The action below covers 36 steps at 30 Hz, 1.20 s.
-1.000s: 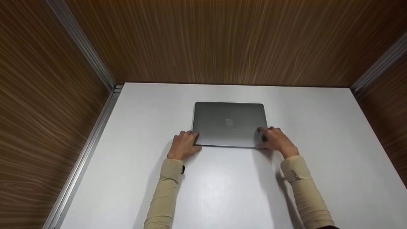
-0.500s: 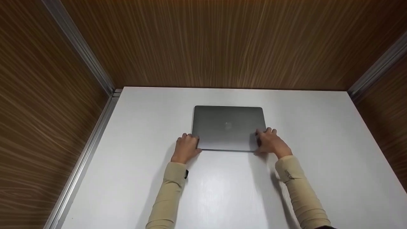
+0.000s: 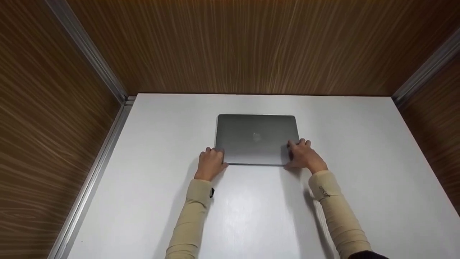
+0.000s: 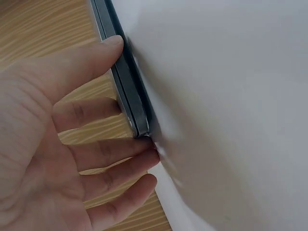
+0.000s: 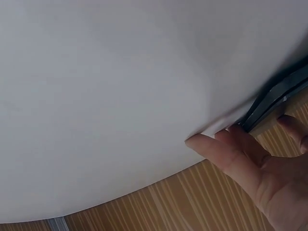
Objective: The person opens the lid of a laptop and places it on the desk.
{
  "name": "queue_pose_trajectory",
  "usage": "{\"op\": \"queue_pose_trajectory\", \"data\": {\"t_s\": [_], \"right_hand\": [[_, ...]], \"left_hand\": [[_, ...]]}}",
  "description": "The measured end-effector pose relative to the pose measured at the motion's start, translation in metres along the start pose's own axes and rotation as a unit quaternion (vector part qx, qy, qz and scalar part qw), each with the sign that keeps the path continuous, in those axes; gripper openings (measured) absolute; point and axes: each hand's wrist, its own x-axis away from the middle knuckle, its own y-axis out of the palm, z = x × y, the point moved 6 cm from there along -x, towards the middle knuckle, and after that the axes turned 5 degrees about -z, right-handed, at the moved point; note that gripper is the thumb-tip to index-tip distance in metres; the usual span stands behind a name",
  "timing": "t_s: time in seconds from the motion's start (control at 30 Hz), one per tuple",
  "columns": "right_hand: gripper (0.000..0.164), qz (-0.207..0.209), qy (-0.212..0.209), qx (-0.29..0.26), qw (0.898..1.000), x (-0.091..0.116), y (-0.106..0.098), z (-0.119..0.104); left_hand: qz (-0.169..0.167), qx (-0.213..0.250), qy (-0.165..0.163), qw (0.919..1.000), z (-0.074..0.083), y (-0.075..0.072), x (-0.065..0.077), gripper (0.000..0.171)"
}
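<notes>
A closed grey laptop (image 3: 251,131) with a logo on its lid lies flat on the white table (image 3: 244,212). At its near left corner is my left hand (image 3: 210,163), the thumb pressed on the front edge and the other fingers about the side and corner. My right hand (image 3: 305,156) holds the near right corner, with a finger on the lid, the thumb at the front edge and other fingers along the side. In the left wrist view the laptop (image 4: 126,79) shows edge-on beside the thumb. The right wrist view shows fingers against the laptop's dark edge (image 5: 274,98).
A wood-grain panel (image 3: 251,46) rises behind the table, with another panel (image 3: 54,118) at the left and one (image 3: 436,126) at the right. A metal rail (image 3: 97,172) runs along the table's left edge.
Both hands have shifted slightly inward along the laptop's near corners. The whole head view has moved a little; the laptop stays closed at about the same place on the table.
</notes>
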Motion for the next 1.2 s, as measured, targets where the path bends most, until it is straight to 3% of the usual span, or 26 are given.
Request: {"op": "queue_pose_trajectory", "data": {"t_s": [0.3,0.5,0.77,0.97,1.2], "right_hand": [[0.089,-0.011,0.004,0.014,1.000,-0.007,0.002,-0.006],[0.089,0.004,0.001,0.009,1.000,-0.009,-0.003,-0.007],[0.090,-0.002,0.007,0.007,1.000,-0.003,-0.003,0.000],[0.087,0.015,-0.002,0.000,1.000,-0.002,-0.006,0.001],[0.079,0.038,-0.019,-0.044,0.998,0.006,-0.002,-0.001]], "left_hand": [[-0.015,0.000,-0.015,0.9998,-0.006,-0.003,0.001,0.026],[0.002,-0.018,-0.011,0.9998,-0.007,-0.007,-0.003,0.027],[0.014,0.013,-0.003,0.9998,-0.001,-0.003,-0.002,0.025],[0.006,0.078,-0.031,0.9965,-0.002,-0.002,-0.005,0.022],[-0.036,0.171,-0.081,0.9813,-0.005,-0.001,-0.008,0.025]]}}
